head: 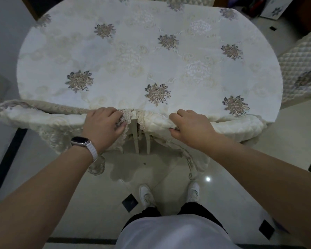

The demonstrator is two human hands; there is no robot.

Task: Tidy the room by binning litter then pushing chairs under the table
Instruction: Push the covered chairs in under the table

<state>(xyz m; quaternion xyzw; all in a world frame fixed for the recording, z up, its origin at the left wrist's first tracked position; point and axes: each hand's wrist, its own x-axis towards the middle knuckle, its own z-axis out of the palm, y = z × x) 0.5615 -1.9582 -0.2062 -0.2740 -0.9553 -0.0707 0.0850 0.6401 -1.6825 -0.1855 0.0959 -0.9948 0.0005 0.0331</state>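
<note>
Two chairs with cream quilted, lace-trimmed covers stand side by side at the near edge of the table (151, 56), their backs touching the rim. My left hand (104, 125) grips the top of the left chair's back (43, 116). The right chair's back (228, 127) is held at its top by my right hand (188, 127). The table wears a white cloth with embroidered flowers. The chair seats are hidden under the table; only thin cream legs show between the two covers.
A third quilted chair (300, 69) stands at the table's right side, out from the edge. Part of a fourth chair (185, 0) shows at the far side. Glossy tiled floor (250, 177) with black insets lies around my feet.
</note>
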